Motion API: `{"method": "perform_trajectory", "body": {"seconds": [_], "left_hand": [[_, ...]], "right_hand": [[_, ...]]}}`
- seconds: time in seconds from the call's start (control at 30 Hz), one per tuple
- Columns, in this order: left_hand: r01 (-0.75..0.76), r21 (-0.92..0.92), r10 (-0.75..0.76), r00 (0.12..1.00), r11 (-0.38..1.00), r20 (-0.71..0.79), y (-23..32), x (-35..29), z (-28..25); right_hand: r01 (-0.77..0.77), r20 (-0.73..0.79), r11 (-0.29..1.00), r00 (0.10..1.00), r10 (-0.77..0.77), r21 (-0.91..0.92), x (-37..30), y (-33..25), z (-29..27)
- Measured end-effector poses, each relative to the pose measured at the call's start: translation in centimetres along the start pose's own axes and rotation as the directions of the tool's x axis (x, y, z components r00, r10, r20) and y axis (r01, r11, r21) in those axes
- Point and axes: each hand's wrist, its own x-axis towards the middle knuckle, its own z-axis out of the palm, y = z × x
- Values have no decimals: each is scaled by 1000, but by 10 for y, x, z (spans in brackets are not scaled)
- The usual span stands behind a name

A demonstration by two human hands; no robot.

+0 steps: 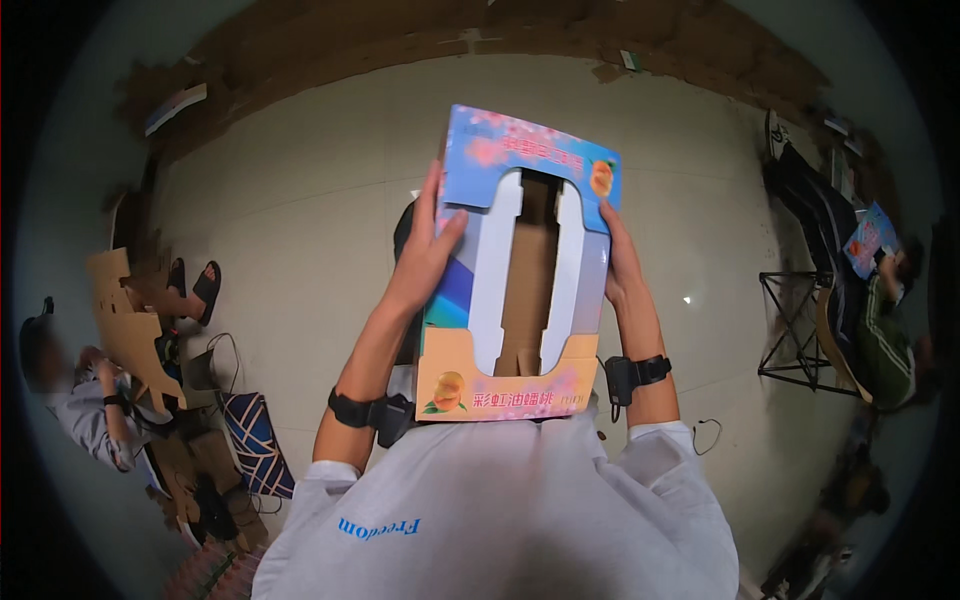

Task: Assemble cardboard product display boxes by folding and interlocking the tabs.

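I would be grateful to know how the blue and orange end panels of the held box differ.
The blue panel is at the box's far end; the orange panel is at the near end, by the white shirt. The blue panel's peach picture sits toward its right side, the orange panel's toward its left. Both carry pink blossoms and red lettering, and both have a cut-out edge.

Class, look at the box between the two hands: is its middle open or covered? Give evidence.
Open: between the white flaps of the box, a long gap shows brown cardboard inside.
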Motion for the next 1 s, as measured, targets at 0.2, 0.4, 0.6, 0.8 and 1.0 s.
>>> {"method": "perform_trajectory", "body": {"seconds": [0.2,0.4,0.6,0.8,1.0], "left_hand": [[100,-25,-85,928,995,363,-16,-21,32],[-349,702,257,936,620,239,-44,-65,-6],[-291,841,313,937,456,154,-70,-92,-16],[-196,862,356,934,468,19,-74,-100,-36],[-125,876,317,948,467,-33,-72,-107,-41]], "right_hand": [[8,-159,956,986,41,294,-27,3,-117],[342,-536,864,838,-102,370,-129,83,-235],[276,-737,755,563,375,595,-197,204,-300],[293,-732,698,482,482,653,-183,231,-306],[367,-703,624,544,458,690,-138,228,-326]]}}
